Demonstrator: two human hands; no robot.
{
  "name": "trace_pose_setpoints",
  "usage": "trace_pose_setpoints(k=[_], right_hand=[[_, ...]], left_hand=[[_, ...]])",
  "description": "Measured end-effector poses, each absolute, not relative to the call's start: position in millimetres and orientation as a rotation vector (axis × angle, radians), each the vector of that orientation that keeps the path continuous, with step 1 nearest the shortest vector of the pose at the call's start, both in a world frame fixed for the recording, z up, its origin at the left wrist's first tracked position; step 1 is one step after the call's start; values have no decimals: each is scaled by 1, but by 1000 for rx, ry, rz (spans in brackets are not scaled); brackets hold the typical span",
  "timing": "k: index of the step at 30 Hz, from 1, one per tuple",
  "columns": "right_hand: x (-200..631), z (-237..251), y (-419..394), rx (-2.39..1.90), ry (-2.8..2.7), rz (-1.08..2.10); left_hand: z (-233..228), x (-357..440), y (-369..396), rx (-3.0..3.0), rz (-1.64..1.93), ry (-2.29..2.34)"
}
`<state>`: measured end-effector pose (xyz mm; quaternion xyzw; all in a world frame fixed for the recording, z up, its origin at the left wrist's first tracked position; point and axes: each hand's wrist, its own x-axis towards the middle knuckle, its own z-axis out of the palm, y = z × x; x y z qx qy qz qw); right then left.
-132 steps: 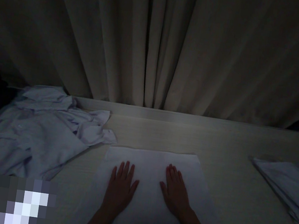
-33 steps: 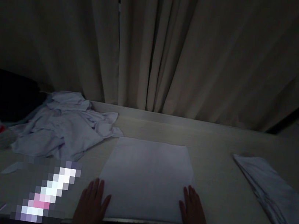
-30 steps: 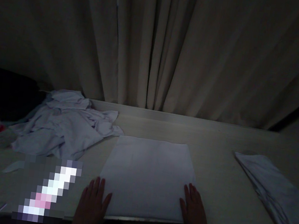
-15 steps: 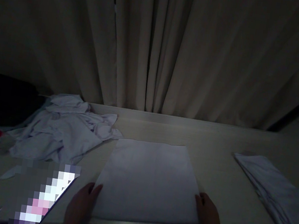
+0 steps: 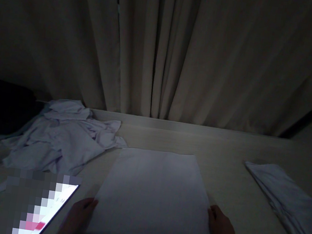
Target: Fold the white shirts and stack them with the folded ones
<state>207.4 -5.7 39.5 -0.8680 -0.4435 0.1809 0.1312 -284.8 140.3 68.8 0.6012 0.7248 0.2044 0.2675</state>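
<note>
A white cloth lies flat and roughly square on the table in front of me, its near edge along the table's front. My left hand is closed at the cloth's left edge, thumb and fingers pinching it near the front corner. At the opposite side, my right hand pinches the right edge, also close to the front. The fingers under the cloth are partly hidden, and the light is dim.
To the left is a crumpled heap of white cloth, with a dark bundle behind it. A lit screen, partly pixelated, sits left of my hand. Folded white cloth lies on the right. Curtains hang behind the table.
Both hands have moved slightly nearer to me and outward, still at the cloth's side edges. The cloth's near part looks a little wider and closer. The view has shifted slightly.
</note>
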Motion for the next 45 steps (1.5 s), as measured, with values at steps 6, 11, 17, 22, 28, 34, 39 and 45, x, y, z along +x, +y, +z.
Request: trace_pose_setpoints(k=[6, 11, 17, 22, 28, 34, 39, 45], right_hand=[[199, 51, 15, -2478, -1196, 390], [193, 47, 35, -2503, -1174, 446], [199, 46, 43, -2281, -1128, 496], [214, 36, 34, -2324, -1114, 539], [207, 33, 52, -2233, -1421, -36], [187, 17, 89, -2177, -1766, -98], [188, -12, 84, -2277, -1755, -48], [192, -11, 100, -2176, -1811, -164]], left_hand=[[59, -288, 147, 1512, 566, 1908], [52, -278, 157, 1516, 518, 1912], [65, -267, 162, 1490, 605, 1877], [64, -273, 158, 1562, 476, 1952], [52, -259, 160, 2330, 513, 1987], [14, -222, 175, 2781, 577, 1771], [-18, -227, 173, 2770, 540, 1853], [-9, -223, 194, 2809, 542, 1839]])
